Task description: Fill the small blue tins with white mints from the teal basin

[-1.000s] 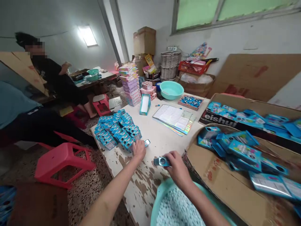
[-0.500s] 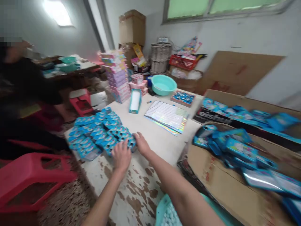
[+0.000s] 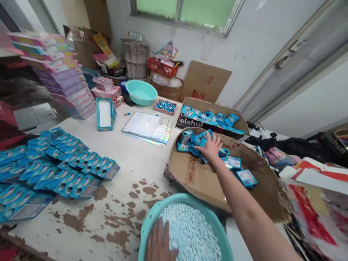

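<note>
My right hand [image 3: 210,146] reaches into a shallow cardboard tray [image 3: 187,170], its fingers spread over a heap of small blue boxes [image 3: 186,137]. The fingertips appear to touch a blue box there. My left hand [image 3: 160,243] lies open at the near left of a turquoise basin [image 3: 154,214], over its rim and the small pale pellets [image 3: 190,228] inside. Whether it touches the pellets I cannot tell. Rows of blue boxes with round holes [image 3: 73,170] stand packed together on the left of the table.
Printed sheets [image 3: 148,127] lie mid-table, beside an open blue carton [image 3: 105,114]. Behind are a small tray of blue pieces [image 3: 165,107] and an empty turquoise bowl [image 3: 141,92]. A tall stack of pastel boxes [image 3: 59,76] rises at left. Another carton of blue packs [image 3: 212,117] adjoins the tray.
The view has swung right. Both hands have left the rows of blue boxes: my right hand moved to the cardboard tray, my left to the basin.
</note>
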{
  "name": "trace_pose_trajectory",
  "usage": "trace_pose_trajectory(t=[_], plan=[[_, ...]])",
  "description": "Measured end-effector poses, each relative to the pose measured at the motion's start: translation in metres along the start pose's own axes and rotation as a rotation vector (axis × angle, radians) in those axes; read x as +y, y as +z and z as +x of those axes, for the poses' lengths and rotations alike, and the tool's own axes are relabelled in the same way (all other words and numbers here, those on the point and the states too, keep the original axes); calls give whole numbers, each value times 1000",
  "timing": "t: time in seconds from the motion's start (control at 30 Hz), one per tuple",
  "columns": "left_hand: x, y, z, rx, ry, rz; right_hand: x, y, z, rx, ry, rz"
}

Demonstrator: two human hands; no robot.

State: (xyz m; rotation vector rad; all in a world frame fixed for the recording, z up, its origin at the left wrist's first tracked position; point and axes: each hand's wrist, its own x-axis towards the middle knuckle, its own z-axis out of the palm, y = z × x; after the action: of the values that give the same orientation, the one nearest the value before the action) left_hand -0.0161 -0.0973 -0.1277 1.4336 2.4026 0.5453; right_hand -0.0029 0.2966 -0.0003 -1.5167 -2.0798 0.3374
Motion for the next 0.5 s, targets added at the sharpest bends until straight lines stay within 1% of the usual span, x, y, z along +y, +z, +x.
trace_pose_trajectory(t=[0.03,0.1,0.13,0.2,0.27,0.33,0.4,0.43,0.5], plan=[[0,-1,0,-56,-19,-3,23,-2,2,-112,85,19],[0,-5,3,-96,-41,-21,56,-6,-2,-213,148,53],[2,-6,6,-86,-55,-27,66,-8,-6,-236,155,82],[9,-5,15,-47,-86,-33,79,-19,-18,-252,157,156],[18,-1,26,-23,-98,-41,86,-39,-36,-256,151,264],[27,4,36,-33,-87,-47,90,-64,-64,-257,140,377],[35,5,45,-68,-73,-36,93,-92,-103,-274,154,513],[38,4,48,-86,-68,-25,94,-106,-125,-294,178,633],[45,-1,51,-111,-63,2,90,-131,-169,-342,308,1015]])
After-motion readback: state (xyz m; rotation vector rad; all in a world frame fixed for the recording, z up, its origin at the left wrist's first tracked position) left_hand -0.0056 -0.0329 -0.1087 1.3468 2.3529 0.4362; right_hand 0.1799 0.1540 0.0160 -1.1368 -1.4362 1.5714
